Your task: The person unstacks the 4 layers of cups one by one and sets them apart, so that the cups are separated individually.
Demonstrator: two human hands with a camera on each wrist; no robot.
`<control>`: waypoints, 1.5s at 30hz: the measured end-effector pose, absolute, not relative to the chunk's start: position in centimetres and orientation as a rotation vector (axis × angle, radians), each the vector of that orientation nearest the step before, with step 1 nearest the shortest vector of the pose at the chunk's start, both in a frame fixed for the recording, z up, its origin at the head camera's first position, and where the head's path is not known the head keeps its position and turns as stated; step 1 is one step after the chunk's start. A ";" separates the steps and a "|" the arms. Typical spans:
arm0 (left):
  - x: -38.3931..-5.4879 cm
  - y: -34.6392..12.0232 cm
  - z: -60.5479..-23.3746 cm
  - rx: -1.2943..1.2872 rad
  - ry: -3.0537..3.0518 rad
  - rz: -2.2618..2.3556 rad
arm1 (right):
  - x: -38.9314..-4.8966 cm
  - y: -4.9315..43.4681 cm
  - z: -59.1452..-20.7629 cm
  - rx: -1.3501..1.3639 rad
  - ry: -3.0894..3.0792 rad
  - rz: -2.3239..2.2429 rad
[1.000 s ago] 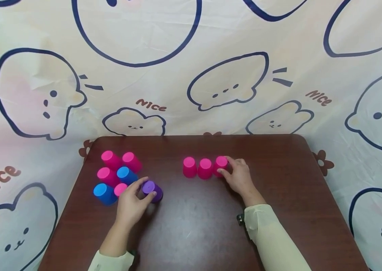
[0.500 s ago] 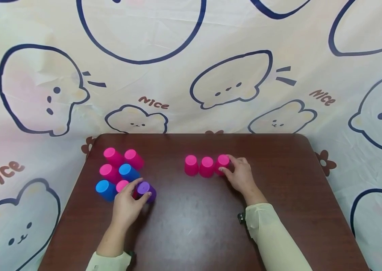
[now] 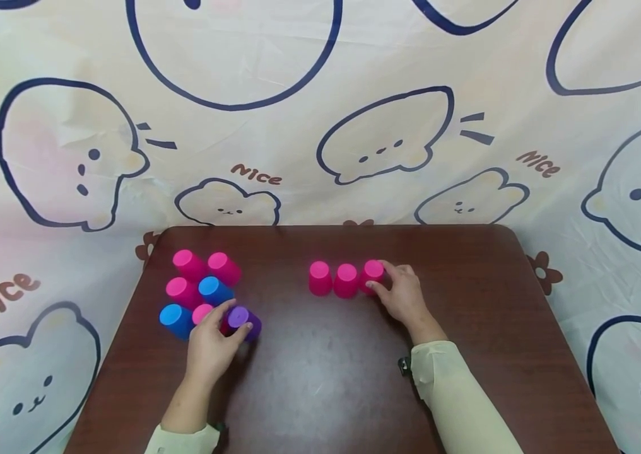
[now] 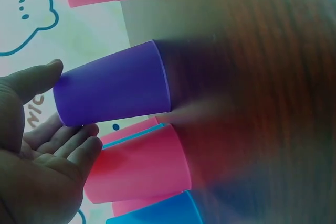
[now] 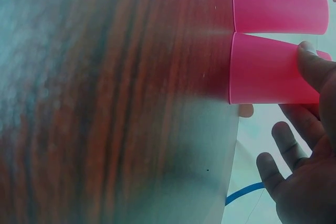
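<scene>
An upside-down purple cup (image 3: 244,323) stands at the near right of a cluster of cups. My left hand (image 3: 209,350) pinches it near its base, thumb on one side and fingers on the other. Beside it in the left wrist view is a pink cup (image 4: 139,166), partly behind the fingers. Three upside-down pink cups form a row at the table's middle: a left one (image 3: 320,279), a middle one (image 3: 346,281) and a right one (image 3: 372,275). My right hand (image 3: 405,296) holds that right cup between thumb and forefinger; its other fingers are spread in the right wrist view.
The left cluster has several upside-down pink cups (image 3: 190,266), a blue cup (image 3: 215,290) and another blue cup (image 3: 176,321). They stand on a dark brown table (image 3: 320,391). Behind its far edge hangs a cartoon-printed cloth (image 3: 292,139).
My left hand has moved the purple cup slightly left, closer to the cluster, and is still over the last half second. The right hand stays on the right pink cup.
</scene>
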State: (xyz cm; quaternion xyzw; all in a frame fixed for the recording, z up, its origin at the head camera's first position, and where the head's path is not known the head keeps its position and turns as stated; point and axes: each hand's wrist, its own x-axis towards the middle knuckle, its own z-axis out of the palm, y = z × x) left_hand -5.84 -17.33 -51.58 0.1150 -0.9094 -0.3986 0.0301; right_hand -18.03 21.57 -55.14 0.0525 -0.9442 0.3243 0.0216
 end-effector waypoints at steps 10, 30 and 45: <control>-6.7 -17.0 -50.2 0.292 -2.785 -1.186 | -18.0 21.6 -55.3 0.171 -2.915 1.002; -9.3 -14.6 -49.1 0.161 -2.765 -1.154 | -18.0 21.5 -55.3 0.144 -2.940 1.001; -11.0 -12.8 -49.1 0.133 -2.794 -1.215 | -18.0 21.5 -55.1 0.127 -2.952 1.014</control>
